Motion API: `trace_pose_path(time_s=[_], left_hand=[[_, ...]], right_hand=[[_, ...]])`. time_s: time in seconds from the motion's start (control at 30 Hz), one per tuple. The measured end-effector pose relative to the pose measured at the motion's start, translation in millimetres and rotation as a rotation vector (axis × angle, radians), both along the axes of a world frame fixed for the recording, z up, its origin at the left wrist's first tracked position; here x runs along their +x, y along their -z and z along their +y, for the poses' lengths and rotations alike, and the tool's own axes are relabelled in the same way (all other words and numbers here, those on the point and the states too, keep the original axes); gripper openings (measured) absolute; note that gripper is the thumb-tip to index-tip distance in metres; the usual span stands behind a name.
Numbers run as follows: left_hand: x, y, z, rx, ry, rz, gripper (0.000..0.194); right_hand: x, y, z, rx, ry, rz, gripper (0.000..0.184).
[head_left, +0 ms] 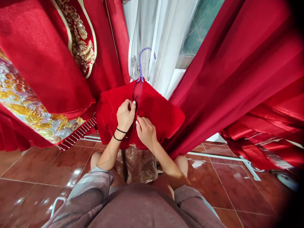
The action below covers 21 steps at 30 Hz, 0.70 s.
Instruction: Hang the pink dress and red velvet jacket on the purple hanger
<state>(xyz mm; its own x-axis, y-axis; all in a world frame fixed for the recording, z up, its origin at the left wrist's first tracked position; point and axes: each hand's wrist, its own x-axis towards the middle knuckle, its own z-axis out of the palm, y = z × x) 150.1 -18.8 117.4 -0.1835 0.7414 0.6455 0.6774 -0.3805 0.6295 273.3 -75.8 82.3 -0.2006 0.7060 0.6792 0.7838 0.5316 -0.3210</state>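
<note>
A bright red garment (159, 107) hangs in front of me on a purple hanger (140, 61), with a slit running down from its neckline. My left hand (125, 115), wearing dark bands at the wrist, pinches the left edge of that slit. On the right edge, a little lower, my right hand (145, 129) grips the cloth with thumb and curled fingers. Both hands are close together but apart. Any small fastener between the fingertips is hidden. Below the garment's hem hangs a shiny brownish fabric (140, 163), between my legs.
Red garments with gold trim (82, 41) and a sequined panel (28, 110) hang at left. A long red drape (225, 69) fills the right. Behind is white cloth (163, 47). A white metal rack base (218, 157) stands on the tiled floor (45, 164).
</note>
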Motion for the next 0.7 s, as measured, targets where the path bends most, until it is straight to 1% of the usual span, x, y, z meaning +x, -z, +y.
trace_pose_path(time_s=[0.07, 0.1, 0.13, 0.2, 0.27, 0.3, 0.33, 0.37, 0.4, 0.43, 0.47, 0.53, 0.6, 0.63, 0.67, 0.7], left_hand=[[-5.0, 12.5, -4.9, 0.012, -0.039, -0.008, 0.025], [-6.6, 22.8, -9.4, 0.021, -0.073, 0.001, 0.026], [-7.1, 35.6, -14.9, 0.031, -0.111, 0.017, 0.027], [-5.2, 65.3, -27.1, 0.047, -0.164, 0.071, 0.034], [-1.0, 92.1, -37.6, 0.045, -0.195, 0.122, 0.053], [0.4, 100.8, -41.1, 0.045, -0.197, 0.136, 0.062], [0.6, 104.9, -43.0, 0.054, -0.191, 0.143, 0.067], [-1.1, 103.7, -43.1, 0.077, -0.182, 0.145, 0.066], [-4.8, 97.3, -41.5, 0.112, -0.173, 0.147, 0.06], [-10.4, 86.2, -38.2, 0.151, -0.168, 0.155, 0.053], [-17.4, 71.5, -33.4, 0.186, -0.166, 0.17, 0.047], [-32.7, 37.4, -19.8, 0.218, -0.139, 0.231, 0.045], [-45.0, 7.0, -3.5, 0.205, -0.032, 0.333, 0.05], [-48.9, -4.0, 4.6, 0.195, 0.025, 0.382, 0.053], [-51.0, -11.7, 12.1, 0.185, 0.07, 0.422, 0.056], [-51.6, -16.4, 18.5, 0.178, 0.096, 0.451, 0.059]], right_hand=[[1.5, -0.2, -2.7, -0.016, -0.038, 0.106, 0.037], [2.3, 3.5, -3.3, -0.014, -0.022, 0.166, 0.039], [2.7, 10.0, -3.5, -0.007, 0.019, 0.223, 0.041], [1.6, 28.7, -1.8, 0.009, 0.155, 0.307, 0.047], [-0.1, 47.5, 2.4, 0.008, 0.296, 0.337, 0.059], [0.1, 53.7, 5.0, 0.011, 0.346, 0.339, 0.065], [1.8, 56.5, 7.6, 0.027, 0.38, 0.34, 0.07], [5.4, 55.2, 10.1, 0.066, 0.401, 0.343, 0.072], [10.8, 49.9, 12.7, 0.122, 0.409, 0.342, 0.071], [17.9, 41.0, 15.6, 0.189, 0.406, 0.33, 0.067], [26.1, 29.3, 19.1, 0.248, 0.399, 0.301, 0.063], [43.4, 1.8, 28.9, 0.308, 0.381, 0.196, 0.056], [57.9, -23.9, 42.7, 0.276, 0.319, 0.054, 0.052], [63.2, -34.4, 50.4, 0.248, 0.275, 0.002, 0.051], [67.2, -43.1, 57.8, 0.225, 0.229, -0.03, 0.051], [69.9, -50.2, 64.5, 0.21, 0.188, -0.043, 0.05]])
